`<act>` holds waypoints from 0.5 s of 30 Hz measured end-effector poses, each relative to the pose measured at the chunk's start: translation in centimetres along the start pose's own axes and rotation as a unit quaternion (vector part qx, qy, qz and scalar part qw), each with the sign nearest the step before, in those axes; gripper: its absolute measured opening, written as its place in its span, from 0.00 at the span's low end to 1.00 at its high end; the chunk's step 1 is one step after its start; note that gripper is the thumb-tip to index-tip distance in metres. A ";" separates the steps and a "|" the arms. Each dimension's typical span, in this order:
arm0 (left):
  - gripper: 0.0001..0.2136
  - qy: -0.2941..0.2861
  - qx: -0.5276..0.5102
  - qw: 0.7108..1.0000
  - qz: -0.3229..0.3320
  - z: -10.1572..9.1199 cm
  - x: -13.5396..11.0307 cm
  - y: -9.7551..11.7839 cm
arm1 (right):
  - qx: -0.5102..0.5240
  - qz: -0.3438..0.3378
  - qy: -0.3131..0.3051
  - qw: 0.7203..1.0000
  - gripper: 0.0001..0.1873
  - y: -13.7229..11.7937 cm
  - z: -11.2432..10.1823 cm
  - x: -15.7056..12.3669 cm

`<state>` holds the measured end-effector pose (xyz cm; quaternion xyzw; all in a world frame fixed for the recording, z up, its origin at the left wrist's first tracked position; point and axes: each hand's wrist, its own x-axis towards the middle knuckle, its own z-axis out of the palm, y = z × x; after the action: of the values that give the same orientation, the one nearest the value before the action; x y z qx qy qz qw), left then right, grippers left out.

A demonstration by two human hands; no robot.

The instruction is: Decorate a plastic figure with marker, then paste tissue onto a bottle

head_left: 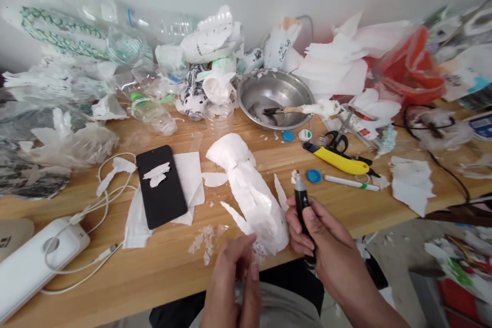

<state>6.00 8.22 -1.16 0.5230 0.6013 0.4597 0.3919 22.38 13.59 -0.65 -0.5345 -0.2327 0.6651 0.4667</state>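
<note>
My right hand (pixel 321 236) is wrapped around a black marker (pixel 302 205), its silver tip end pointing up and a small white scrap clinging near the tip. Loosely bent, my left hand (pixel 232 271) is by the near end of a bottle wrapped in white paper (pixel 251 197), with its thumb and index tips apart and nothing visible between them. The wrapped bottle lies on the wooden table between my hands, flared at its far end. Torn paper strips (pixel 235 217) lie along its sides.
A steel bowl (pixel 274 97) holding a brush stands behind. To the right lie a yellow utility knife (pixel 338 159), scissors (pixel 338 138), a white pen (pixel 351 183) and a blue cap (pixel 314 176). A black phone (pixel 161 189) and a white power strip (pixel 42 266) are left.
</note>
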 end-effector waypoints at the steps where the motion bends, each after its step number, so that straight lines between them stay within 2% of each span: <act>1: 0.12 0.009 -0.017 1.000 0.001 0.0 0.5 -0.3 | -0.008 0.007 -0.006 1.000 0.16 0.1 -0.2 0.1; 5: 0.13 0.053 -0.055 0.997 -0.021 -0.1 1.6 -0.9 | -0.034 0.009 -0.011 0.999 0.18 0.0 -0.8 0.2; 8: 0.12 0.080 -0.093 0.992 -0.029 0.2 1.7 -0.3 | -0.040 0.002 -0.012 0.999 0.16 -0.3 -0.7 0.2; 13: 0.08 0.127 -0.093 0.987 0.020 0.3 1.1 1.3 | 0.012 -0.047 -0.004 0.999 0.14 -1.5 -0.3 -0.2; 15: 0.07 0.120 -0.114 0.986 0.037 0.3 0.7 1.6 | 0.061 -0.075 -0.011 0.995 0.14 -2.2 0.0 -0.5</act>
<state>6.59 8.95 0.30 0.4378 0.5679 0.5986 0.3569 23.15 14.15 1.37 -0.4785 -0.2367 0.6470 0.5444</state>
